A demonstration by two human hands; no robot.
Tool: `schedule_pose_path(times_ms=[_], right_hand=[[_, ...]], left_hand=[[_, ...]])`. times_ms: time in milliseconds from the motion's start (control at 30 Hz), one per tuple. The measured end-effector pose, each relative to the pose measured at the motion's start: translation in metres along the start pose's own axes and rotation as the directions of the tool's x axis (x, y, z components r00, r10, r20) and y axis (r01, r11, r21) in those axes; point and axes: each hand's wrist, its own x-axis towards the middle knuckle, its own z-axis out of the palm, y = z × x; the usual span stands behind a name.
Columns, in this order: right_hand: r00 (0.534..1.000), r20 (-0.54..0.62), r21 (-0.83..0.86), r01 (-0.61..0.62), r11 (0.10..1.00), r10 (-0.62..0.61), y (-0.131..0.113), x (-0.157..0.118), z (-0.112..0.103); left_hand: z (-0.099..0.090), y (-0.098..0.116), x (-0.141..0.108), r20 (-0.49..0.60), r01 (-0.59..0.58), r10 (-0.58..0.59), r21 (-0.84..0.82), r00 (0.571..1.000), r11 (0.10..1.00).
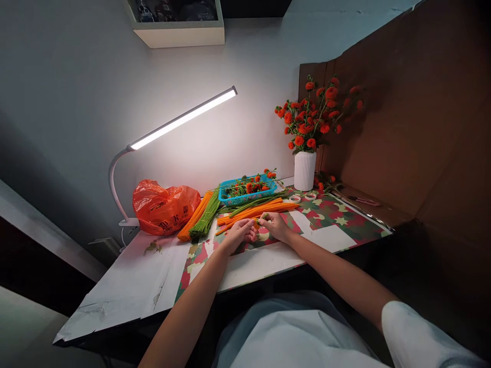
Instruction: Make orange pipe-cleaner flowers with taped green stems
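Close together over the front middle of the table, both my hands have their fingers bent around a small orange and green flower piece (257,224). My left hand (241,233) pinches it from the left. From the other side, the fingertips of my right hand (276,227) close on its green part. The fingers cover much of it, so its exact shape is hard to make out. Just beyond the hands lie loose orange pipe cleaners (264,206), with green pipe cleaners (249,205) behind them.
A blue basket (227,201) of flower stems stands behind the pipe cleaners, beside bundled green stems (206,217). Left are a red plastic bag (164,209) and a lit lamp (184,118). A white vase (305,172), tape rolls (310,196) and pliers (364,200) are right.
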Motion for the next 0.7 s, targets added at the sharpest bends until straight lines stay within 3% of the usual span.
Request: schedule_pose_path(times_ms=[133, 200, 267, 333, 467, 700], right_hand=[[0.998, 0.038, 0.105, -0.058, 0.993, 0.054, -0.002, 0.002, 0.000], [0.997, 0.052, 0.138, -0.069, 0.988, 0.062, -0.002, 0.002, 0.000], [0.997, 0.060, 0.137, -0.066, 0.988, 0.058, 0.001, 0.003, -0.001], [0.997, 0.063, 0.113, -0.061, 0.992, 0.054, 0.005, 0.004, -0.001], [0.995, 0.099, 0.080, -0.025, 0.997, 0.017, 0.008, 0.005, 0.000], [0.988, 0.114, -0.084, 0.111, 0.990, -0.101, -0.009, -0.002, 0.000]], left_hand=[[0.002, -0.002, 0.001, -0.041, 0.011, -0.007, 0.093, 0.999, 0.996], [0.005, -0.002, -0.001, -0.087, -0.108, 0.125, 0.186, 0.988, 0.977], [0.007, 0.000, -0.002, -0.111, -0.266, 0.302, 0.254, 0.947, 0.930], [0.008, 0.001, -0.004, -0.101, -0.351, 0.393, 0.290, 0.914, 0.890], [0.007, 0.003, -0.003, -0.091, -0.282, 0.317, 0.273, 0.944, 0.920], [0.004, 0.003, -0.001, -0.087, -0.074, 0.074, 0.002, 0.993, 0.997]])
